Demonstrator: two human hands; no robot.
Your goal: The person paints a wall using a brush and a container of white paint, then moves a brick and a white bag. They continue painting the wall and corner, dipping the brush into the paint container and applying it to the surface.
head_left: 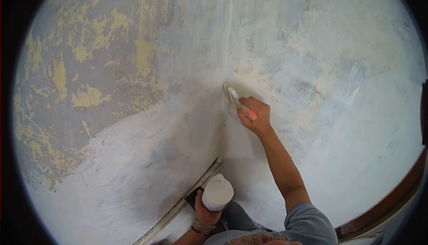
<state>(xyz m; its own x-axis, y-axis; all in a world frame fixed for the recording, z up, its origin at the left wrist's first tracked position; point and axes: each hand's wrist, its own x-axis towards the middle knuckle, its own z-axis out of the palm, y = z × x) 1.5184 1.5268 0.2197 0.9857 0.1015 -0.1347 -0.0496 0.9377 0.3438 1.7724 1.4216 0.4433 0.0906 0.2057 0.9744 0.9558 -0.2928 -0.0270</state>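
My right hand is closed round the handle of a paintbrush, whose handle is smeared white and shows orange-red at its end. The bristles are right at the corner where two wall faces meet. Lower down, my left hand grips a white tub from its left side, in front of my body. White material covers what shows of the tub's top. The patchy wall around the brush has white, grey and cream areas.
To the left, the wall has grey and yellowish flaking patches above a whiter area. A narrow pale ledge runs diagonally to the corner, with a dark flat piece beside my left hand. Brown wooden trim curves along the lower right.
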